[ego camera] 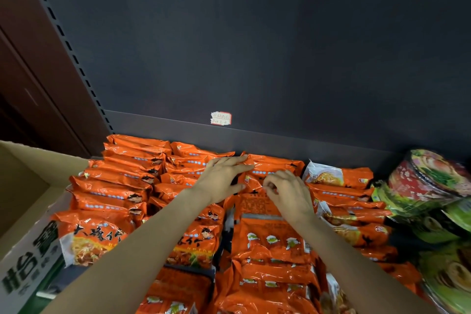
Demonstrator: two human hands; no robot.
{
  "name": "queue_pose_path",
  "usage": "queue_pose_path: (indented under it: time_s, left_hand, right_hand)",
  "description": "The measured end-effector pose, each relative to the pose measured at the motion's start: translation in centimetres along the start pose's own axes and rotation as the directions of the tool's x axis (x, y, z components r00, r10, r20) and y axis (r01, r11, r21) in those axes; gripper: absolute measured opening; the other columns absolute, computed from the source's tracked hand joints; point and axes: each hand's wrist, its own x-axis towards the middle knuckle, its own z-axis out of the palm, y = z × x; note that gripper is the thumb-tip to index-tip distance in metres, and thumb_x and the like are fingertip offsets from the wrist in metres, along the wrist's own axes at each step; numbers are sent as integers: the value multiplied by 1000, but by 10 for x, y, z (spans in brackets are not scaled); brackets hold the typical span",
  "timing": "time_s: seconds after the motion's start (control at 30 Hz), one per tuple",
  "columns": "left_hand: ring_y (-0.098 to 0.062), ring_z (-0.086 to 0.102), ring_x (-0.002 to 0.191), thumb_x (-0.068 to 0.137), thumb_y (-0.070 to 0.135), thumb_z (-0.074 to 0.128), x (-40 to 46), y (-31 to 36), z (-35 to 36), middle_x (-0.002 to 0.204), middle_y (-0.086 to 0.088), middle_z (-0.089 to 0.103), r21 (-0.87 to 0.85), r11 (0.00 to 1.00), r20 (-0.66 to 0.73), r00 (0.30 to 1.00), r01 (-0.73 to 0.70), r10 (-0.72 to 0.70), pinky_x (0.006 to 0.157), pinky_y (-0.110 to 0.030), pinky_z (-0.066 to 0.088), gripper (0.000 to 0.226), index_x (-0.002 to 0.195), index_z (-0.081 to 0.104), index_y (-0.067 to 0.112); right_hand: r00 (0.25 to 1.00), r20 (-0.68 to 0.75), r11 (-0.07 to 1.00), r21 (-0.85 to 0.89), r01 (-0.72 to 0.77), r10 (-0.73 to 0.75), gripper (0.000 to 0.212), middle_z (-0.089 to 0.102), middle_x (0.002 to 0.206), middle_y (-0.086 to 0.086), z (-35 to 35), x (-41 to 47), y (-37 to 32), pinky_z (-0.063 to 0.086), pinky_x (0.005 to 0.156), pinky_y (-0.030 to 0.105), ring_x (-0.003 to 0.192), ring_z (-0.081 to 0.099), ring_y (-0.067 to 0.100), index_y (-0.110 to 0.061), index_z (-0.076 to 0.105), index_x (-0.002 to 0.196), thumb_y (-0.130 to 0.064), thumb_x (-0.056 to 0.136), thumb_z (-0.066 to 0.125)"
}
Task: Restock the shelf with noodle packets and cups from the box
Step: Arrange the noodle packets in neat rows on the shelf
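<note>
There is a single view, from the person's head. It looks forward and steeply down over both forearms onto a shelf [280, 140] packed with orange noodle packets [109, 191]. It sits close, with the wide lens bending the edges. A cardboard box [23, 186] fills the lower left and noodle cups [428, 181] the right edge.

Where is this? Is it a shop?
Probably a shop aisle. Rows of shiny orange plastic noodle packets fill a dark metal shelf, a small white price sticker sits on its back lip, and an open brown cardboard box waits alongside for restocking.
</note>
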Motion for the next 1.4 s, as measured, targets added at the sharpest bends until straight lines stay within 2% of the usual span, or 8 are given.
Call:
queue_pose_path:
  time_s: [0.17, 0.43, 0.7, 0.87, 1.03, 1.13, 1.3, 1.4]
  left_hand:
    - [-14, 34, 131, 88, 28, 63, 2, 2, 0, 142, 10, 42, -86, 996, -168, 986, -21, 6, 107, -31, 23, 26, 113, 63, 27]
    - [-16, 50, 112, 88, 14, 61, -2, 6, 3, 116, 2, 60, -49, 997, -334, 942, -57, 37, 94, -24, 30, 11, 95, 69, 15]
    - [-21, 54, 89, 73, 2, 70, -8, 10, 0, 98, -2, 61, 90, 967, -353, 900, -240, 256, 78, -34, 49, 21, 90, 67, 14]
    - [-13, 43, 117, 95, 28, 51, -16, 14, -3, 126, 5, 51, 102, 950, -78, 949, -296, 305, 101, -30, 34, 31, 125, 59, 23]
    - [-13, 22, 135, 92, 49, 49, -30, 11, -4, 146, 6, 28, 237, 919, 12, 947, -314, 321, 110, -32, 19, 46, 134, 49, 33]
    - [-13, 13, 140, 92, 49, 47, -38, 12, 5, 151, 5, 20, 252, 917, 78, 951, -310, 300, 114, -36, 14, 43, 131, 54, 32]
    - [-12, 18, 139, 92, 46, 50, -43, 13, 8, 148, 7, 28, 144, 953, 53, 964, -267, 262, 115, -39, 18, 36, 122, 62, 28]
    - [-12, 29, 135, 93, 42, 51, -45, 16, 2, 143, 7, 37, 27, 978, -15, 978, -206, 206, 113, -33, 22, 37, 125, 58, 26]
  right_hand:
    - [996, -77, 999, 8, 40, -40, 7, 61, 84, -6, 2, -2, 0, 45, 72, 26, 85, 57, 14, -20, 67, 82, -17, 79, 73]
    - [973, 230, 993, -118, 21, 7, 43, 48, 128, -4, -22, 9, 10, 35, 103, 32, 125, 40, 15, -24, 49, 133, -29, 91, 58]
    - [993, 115, 991, -135, -21, 37, 21, 59, 113, -2, -22, 6, 8, 39, 98, 33, 111, 53, 16, -21, 62, 110, -21, 89, 61]
    - [996, 67, 992, -113, -54, 62, 20, 61, 110, -3, -23, 3, 7, 42, 98, 35, 107, 56, 17, -19, 63, 108, -18, 88, 62]
    - [994, -82, 995, -63, -84, 78, 18, 64, 101, 0, -26, -3, 5, 41, 94, 35, 102, 59, 19, -16, 68, 101, -12, 84, 66]
    - [998, -8, 994, -90, -66, 65, 14, 59, 97, -1, -24, -9, 3, 44, 89, 33, 98, 57, 19, -15, 64, 96, -7, 85, 62]
    - [988, 140, 993, -109, -49, 65, 30, 53, 113, -1, -32, -8, -1, 40, 95, 32, 114, 49, 19, -20, 56, 114, -16, 85, 64]
    - [997, 71, 998, -66, -25, 29, 39, 49, 120, -2, -39, -22, -1, 39, 103, 32, 119, 44, 17, -22, 52, 126, -20, 88, 62]
